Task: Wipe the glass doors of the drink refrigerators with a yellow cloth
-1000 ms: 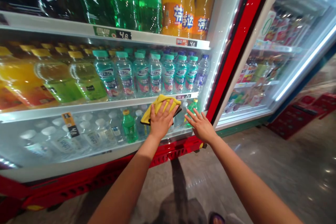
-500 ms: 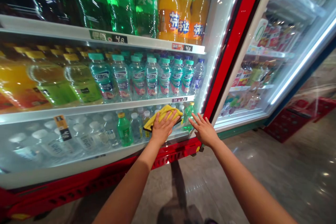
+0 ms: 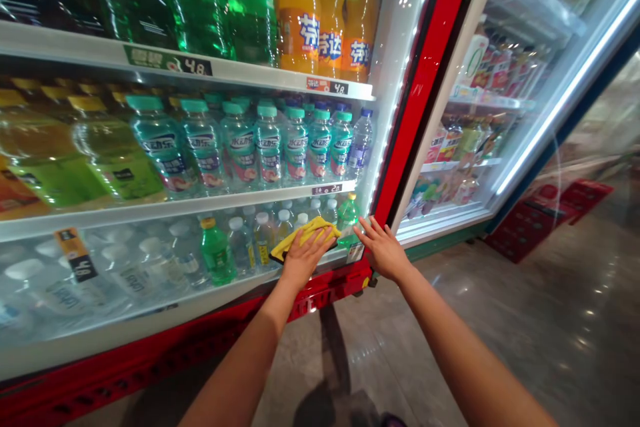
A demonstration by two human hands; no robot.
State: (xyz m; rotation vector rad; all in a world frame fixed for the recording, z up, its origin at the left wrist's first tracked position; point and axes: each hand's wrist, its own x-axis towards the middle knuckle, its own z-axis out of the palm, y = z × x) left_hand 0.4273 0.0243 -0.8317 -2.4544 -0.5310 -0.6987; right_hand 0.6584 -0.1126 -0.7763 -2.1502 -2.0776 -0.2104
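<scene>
My left hand (image 3: 309,255) lies spread over a folded yellow cloth (image 3: 295,238) with a dark edge, pressing it to the glass front of a drinks fridge low down, before the bottom shelf. My right hand (image 3: 385,251) has its fingers apart and holds nothing. Its fingertips rest at the fridge's red side frame (image 3: 400,167), near the lower corner. Behind the glass, close to both hands, stands a small green bottle (image 3: 347,211). Another green bottle (image 3: 217,257) is to the left of the cloth.
Teal-capped bottles (image 3: 269,147) line the middle shelf, and large orange bottles (image 3: 299,13) the upper one. A red grille base (image 3: 320,290) runs under the glass. On the right is a second lit fridge (image 3: 465,140), with red boxes (image 3: 530,227) beyond it on the grey floor (image 3: 500,307).
My left hand and the cloth have slid slightly down and right across the glass. My right hand stays by the frame. The whole view has turned a little to the right.
</scene>
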